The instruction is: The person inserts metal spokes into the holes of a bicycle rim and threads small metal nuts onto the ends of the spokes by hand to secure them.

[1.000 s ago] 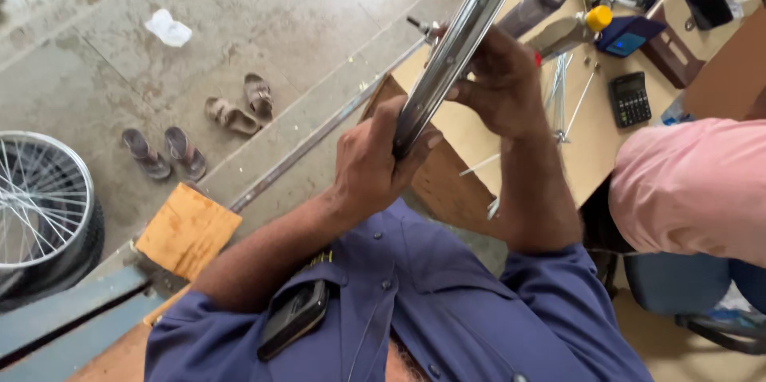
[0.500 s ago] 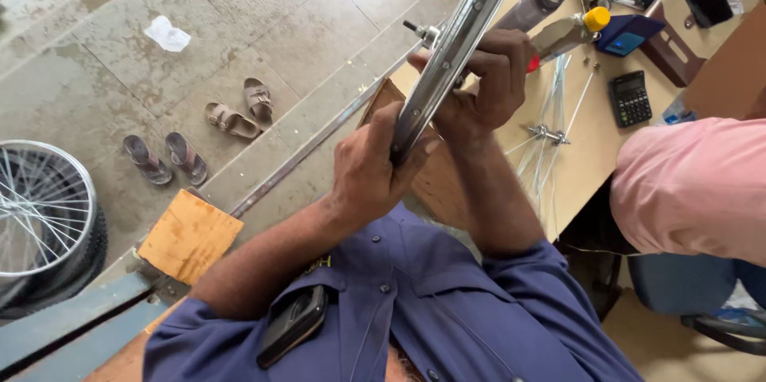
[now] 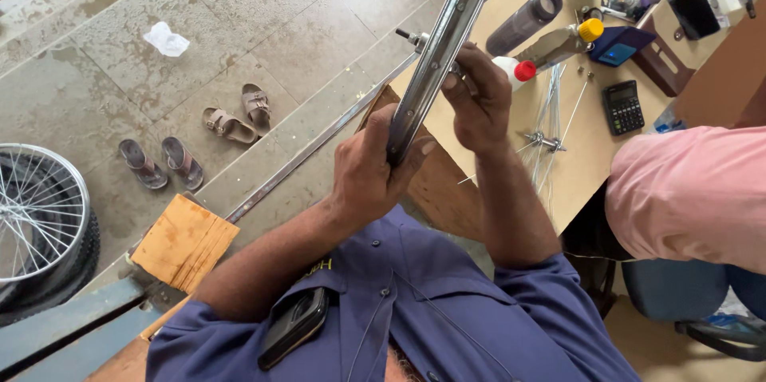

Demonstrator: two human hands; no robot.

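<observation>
1. The metal rim (image 3: 443, 47) is the largest thing in hand. It is held up in front of the chest, edge-on, and it runs from the left hand up past the top of the picture, above the edge of the wooden table (image 3: 574, 182). It is best kept steady and in one plane while the work is done.

2. The left hand (image 3: 371, 178) is wrapped around the lower part of the rim; its fingers are curled and pressed together on the metal. A firm hold here seems to be needed, so that the rim is not turned by the other hand.

3. The right hand (image 3: 477, 98) is placed higher, touching the rim. Its fingers are bent and closed near a small metal part (image 3: 411, 37) that stands out from the rim. Whether a tool is pinched cannot be told. Small and slow movements are advised here.

4. The loose spokes (image 3: 550, 122) are lying on the table, just beside the right hand, together with a calculator (image 3: 622, 106). They should not be pushed off by the elbow.
</observation>
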